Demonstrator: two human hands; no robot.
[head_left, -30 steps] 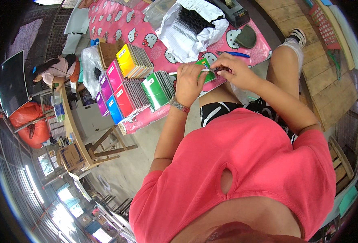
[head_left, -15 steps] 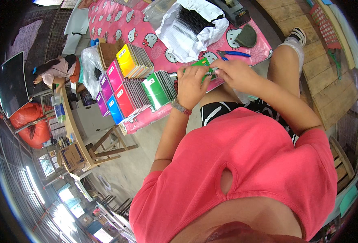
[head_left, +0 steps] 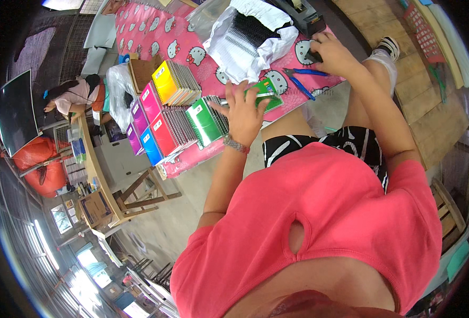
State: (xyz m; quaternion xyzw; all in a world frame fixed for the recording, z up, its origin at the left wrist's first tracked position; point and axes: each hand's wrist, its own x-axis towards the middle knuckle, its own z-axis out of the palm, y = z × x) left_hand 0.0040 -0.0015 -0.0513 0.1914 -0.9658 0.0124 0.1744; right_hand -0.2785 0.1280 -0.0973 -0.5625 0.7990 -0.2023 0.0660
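Note:
My left hand (head_left: 243,112) is open, fingers spread, over the near edge of a green notebook (head_left: 272,102) lying flat at the table's front edge. A thin silvery strip crosses that notebook; its kind is unclear. Farther right, my right hand (head_left: 332,53) curls around a small dark green piece (head_left: 313,56), mostly hidden beneath the fingers. Between my hands lie blue-handled pliers (head_left: 302,89) with their handles apart. Left of my left hand stands a row of green spiral notebooks (head_left: 205,119).
Stacks of yellow (head_left: 170,82), red (head_left: 165,130), pink, purple and blue notebooks stand left on the pink patterned tablecloth (head_left: 192,40). Behind are crumpled white wrapping (head_left: 226,47) with black wire coils (head_left: 253,32) and a black device (head_left: 303,16). Another person (head_left: 75,98) works at far left.
My right hand has left the green notebook and moved right to the dark green piece. My left hand has shifted slightly left and spread its fingers, uncovering more of the green notebook.

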